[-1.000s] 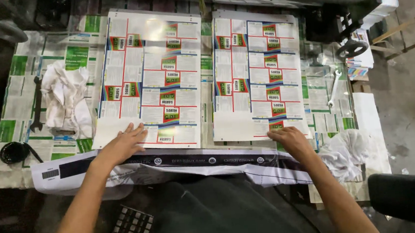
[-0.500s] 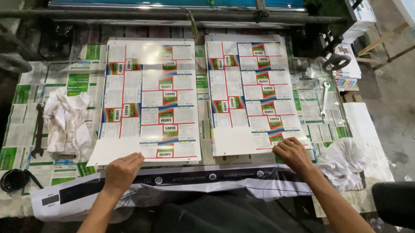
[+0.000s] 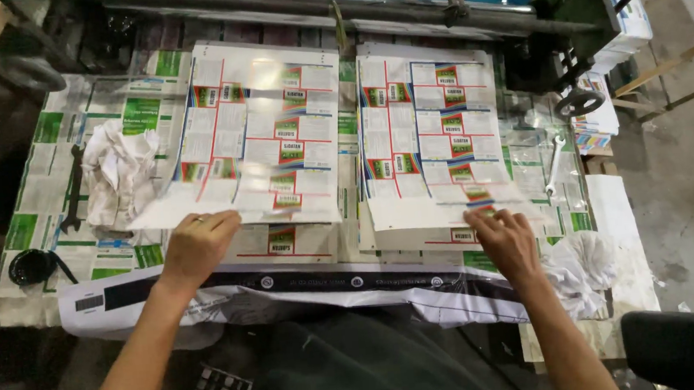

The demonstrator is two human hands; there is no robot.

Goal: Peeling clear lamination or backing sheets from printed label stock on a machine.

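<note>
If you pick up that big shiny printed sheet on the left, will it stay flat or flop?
The printed sheet would probably flop: its near edge already curves where the left hand lifts it. It looks thin and light, and the glare suggests it is slippery.
</note>
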